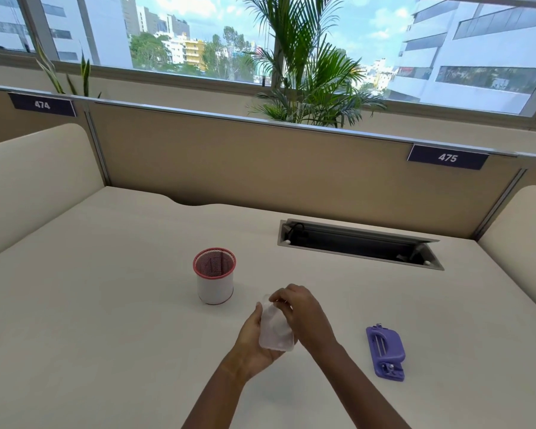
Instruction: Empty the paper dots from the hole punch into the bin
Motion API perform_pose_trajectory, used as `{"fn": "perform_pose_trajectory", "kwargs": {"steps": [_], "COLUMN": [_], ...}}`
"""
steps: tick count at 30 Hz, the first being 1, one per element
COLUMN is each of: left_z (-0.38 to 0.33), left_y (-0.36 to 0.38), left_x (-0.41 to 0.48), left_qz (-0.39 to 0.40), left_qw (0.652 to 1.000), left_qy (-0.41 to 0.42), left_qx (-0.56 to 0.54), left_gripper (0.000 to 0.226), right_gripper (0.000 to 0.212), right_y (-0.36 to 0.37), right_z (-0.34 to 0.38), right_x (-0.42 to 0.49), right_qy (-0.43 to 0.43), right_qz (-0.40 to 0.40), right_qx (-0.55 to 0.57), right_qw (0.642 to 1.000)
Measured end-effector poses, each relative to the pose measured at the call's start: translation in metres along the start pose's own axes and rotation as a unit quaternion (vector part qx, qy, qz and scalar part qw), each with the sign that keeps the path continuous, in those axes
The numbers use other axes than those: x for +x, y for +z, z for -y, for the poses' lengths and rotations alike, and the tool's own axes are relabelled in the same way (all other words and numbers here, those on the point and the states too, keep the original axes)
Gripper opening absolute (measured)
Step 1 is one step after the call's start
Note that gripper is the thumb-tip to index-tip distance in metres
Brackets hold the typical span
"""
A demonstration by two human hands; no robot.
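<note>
In hands point(254, 340) point(305, 314), perhaps clear tray point(274, 332)

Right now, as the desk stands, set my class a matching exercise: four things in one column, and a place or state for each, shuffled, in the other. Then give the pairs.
Things
1. clear plastic tray
2. purple hole punch
3. red-rimmed bin
4. palm plant

Places or states
A. behind the partition
B. lying on the desk, to the right, untouched
C. held in the left hand, the right hand pinching its top end
D. standing upright on the desk, top open

Pairs: 1-C, 2-B, 3-D, 4-A
</note>
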State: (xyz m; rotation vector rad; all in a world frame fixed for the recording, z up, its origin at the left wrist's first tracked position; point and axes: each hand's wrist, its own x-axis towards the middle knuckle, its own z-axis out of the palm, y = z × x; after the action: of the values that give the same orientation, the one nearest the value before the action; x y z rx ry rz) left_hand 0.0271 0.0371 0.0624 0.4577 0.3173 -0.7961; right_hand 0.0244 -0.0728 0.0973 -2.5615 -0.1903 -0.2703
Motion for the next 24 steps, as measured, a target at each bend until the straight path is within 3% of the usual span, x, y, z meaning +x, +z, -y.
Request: {"fn": "perform_pose_trajectory", "kwargs": {"steps": [8,15,20,24], "left_z": [-0.0018,-0.0048,-0.0059,-0.0062], "left_y": [0.0007,-0.0001,-0.0007,-0.0020], "left_x": [-0.0085,-0.0075,-0.0070,-0.0062], "left_qz": [-0.050,-0.076,-0.079,-0.072], "left_qw": [0.994,0.982,0.978,0.977], "left_qy": [-0.036,-0.048,-0.049,-0.051], "left_qx": [0.087,0.164,0.189,0.193], "left_gripper": [0.050,0.057,0.058,0.059], "right_gripper": [0.025,0.025,0.021,0.020], "right_y": [-0.0071,-0.0101,-0.0089,-0.0081], "right_z": [-0.0047,-0.0065,-0.0086,-0.0110], "right_x": [0.0049,0.0092,0.0092,0.0095], "right_qy": [-0.057,-0.110,-0.092,-0.031], "right_qz": [0.096,0.115,0.118,0.098], "right_qx": [-0.076,-0.130,-0.113,-0.032], "right_qw": [0.991,0.979,0.982,0.994]}}
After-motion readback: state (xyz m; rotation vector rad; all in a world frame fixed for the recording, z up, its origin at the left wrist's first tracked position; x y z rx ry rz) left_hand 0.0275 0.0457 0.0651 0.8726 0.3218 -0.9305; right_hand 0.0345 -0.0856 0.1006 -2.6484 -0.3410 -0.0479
